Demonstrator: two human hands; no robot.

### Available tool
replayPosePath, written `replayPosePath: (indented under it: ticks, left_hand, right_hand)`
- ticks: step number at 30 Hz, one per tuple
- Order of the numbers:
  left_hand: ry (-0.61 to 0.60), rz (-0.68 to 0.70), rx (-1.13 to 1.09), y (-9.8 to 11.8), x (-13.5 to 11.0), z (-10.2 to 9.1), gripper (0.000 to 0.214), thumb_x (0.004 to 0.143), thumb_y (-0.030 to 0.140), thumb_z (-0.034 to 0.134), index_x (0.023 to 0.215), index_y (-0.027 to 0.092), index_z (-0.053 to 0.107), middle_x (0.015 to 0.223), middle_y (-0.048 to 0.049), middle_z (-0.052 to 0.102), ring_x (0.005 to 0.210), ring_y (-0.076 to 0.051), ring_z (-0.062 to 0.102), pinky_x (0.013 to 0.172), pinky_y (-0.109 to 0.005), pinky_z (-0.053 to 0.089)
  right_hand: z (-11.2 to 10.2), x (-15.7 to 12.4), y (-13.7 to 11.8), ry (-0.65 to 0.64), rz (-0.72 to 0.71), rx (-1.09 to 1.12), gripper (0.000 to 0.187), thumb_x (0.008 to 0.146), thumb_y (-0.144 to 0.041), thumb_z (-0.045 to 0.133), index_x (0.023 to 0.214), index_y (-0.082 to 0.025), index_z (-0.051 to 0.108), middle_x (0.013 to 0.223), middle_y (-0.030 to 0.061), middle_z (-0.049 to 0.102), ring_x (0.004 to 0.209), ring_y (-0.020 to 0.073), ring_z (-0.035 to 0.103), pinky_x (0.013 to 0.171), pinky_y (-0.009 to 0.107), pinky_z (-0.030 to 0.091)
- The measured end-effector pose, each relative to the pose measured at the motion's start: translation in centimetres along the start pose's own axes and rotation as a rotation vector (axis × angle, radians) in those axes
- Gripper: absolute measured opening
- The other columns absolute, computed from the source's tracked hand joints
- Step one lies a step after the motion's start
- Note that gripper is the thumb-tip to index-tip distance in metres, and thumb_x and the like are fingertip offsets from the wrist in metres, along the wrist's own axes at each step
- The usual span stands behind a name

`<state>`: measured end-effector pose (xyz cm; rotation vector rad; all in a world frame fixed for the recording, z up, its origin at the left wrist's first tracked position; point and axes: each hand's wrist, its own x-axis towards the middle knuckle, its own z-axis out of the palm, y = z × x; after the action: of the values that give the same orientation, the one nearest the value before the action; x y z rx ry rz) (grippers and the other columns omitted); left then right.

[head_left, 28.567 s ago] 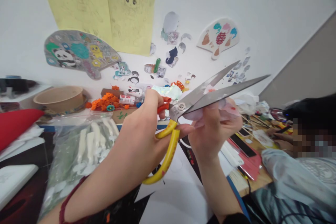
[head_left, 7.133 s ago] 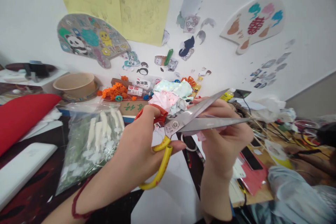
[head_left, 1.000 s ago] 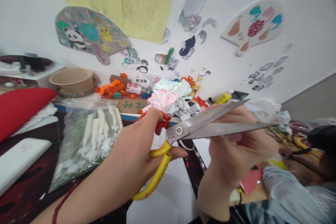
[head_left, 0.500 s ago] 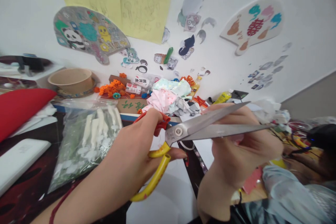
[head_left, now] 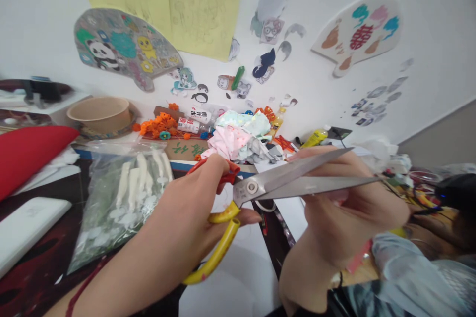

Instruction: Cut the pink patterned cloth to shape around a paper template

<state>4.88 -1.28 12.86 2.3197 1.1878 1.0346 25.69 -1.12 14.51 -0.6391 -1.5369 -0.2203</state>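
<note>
A pair of scissors (head_left: 290,178) with one red and one yellow handle is in my left hand (head_left: 197,198). My fingers wrap round the handles. The blades stand slightly apart and point to the right, across the front of my right hand (head_left: 353,213). That hand is closed, fingers curled together behind the blades, and whatever it grips is hidden. Below the scissors lies a sheet of white paper (head_left: 238,267). Left of my left wrist rests a clear plastic bag (head_left: 119,193) with white and green pieces inside.
A white box-shaped item (head_left: 29,228) and a red object (head_left: 33,153) lie at the left. Crumpled patterned cloth (head_left: 238,138), orange craft flowers (head_left: 159,126) and a beige basin (head_left: 100,111) line the wall. A person's pale sleeve (head_left: 412,267) shows at the lower right.
My right hand has shifted slightly to the right and turned a little. The scissors have moved slightly left, their blades marginally closer together.
</note>
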Motion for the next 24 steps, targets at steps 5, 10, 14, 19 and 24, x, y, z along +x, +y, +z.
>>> replayPosePath:
  ticks: [5,10,14,19,24]
  left_hand:
    - [-0.018,0.007,0.006,0.0,0.1,-0.2,0.038,0.093,0.059,0.063,0.096,0.025,0.046,0.081,-0.0004,0.067,0.066,-0.024,0.068,0.054,-0.033,0.046]
    - [-0.029,0.014,0.038,0.1,0.2,-0.3,0.044,0.094,0.069,0.054,0.094,0.026,0.046,0.084,-0.0044,0.070,0.069,-0.028,0.070,0.054,-0.037,0.049]
    - [-0.035,0.004,0.033,0.1,0.2,-0.3,0.043,0.094,0.068,0.055,0.094,0.026,0.046,0.086,-0.0049,0.072,0.068,-0.029,0.071,0.052,-0.037,0.049]
    - [-0.040,0.010,0.032,0.2,0.0,-0.4,0.040,0.094,0.064,0.057,0.096,0.026,0.046,0.085,-0.0037,0.071,0.068,-0.027,0.071,0.053,-0.036,0.049]
    - [-0.052,0.016,0.058,0.1,-0.1,-0.5,0.036,0.096,0.058,0.058,0.095,0.026,0.044,0.086,-0.0038,0.071,0.068,-0.027,0.072,0.053,-0.035,0.048]
  right_hand:
    - [-0.3,0.0,0.5,-0.001,-0.056,0.010,0.016,0.075,-0.008,0.078,0.084,-0.022,0.079,0.076,-0.0001,0.077,0.073,0.0194,0.071,0.062,0.036,0.058]
    - [-0.7,0.1,0.4,-0.031,-0.048,0.018,0.016,0.075,-0.006,0.080,0.083,-0.021,0.078,0.075,0.0013,0.076,0.073,0.0209,0.071,0.061,0.037,0.057]
    - [-0.7,0.1,0.5,-0.038,-0.073,0.035,0.017,0.074,-0.006,0.080,0.084,-0.020,0.078,0.073,0.0014,0.074,0.073,0.0209,0.070,0.061,0.037,0.058]
    - [-0.9,0.2,0.8,-0.046,-0.077,0.009,0.021,0.074,-0.005,0.080,0.084,-0.022,0.078,0.072,-0.0010,0.073,0.072,0.0202,0.070,0.062,0.037,0.058]
    - [-1.1,0.4,0.3,-0.080,-0.087,-0.035,0.018,0.077,-0.005,0.078,0.084,-0.021,0.077,0.074,-0.0002,0.075,0.073,0.0195,0.070,0.064,0.036,0.058]
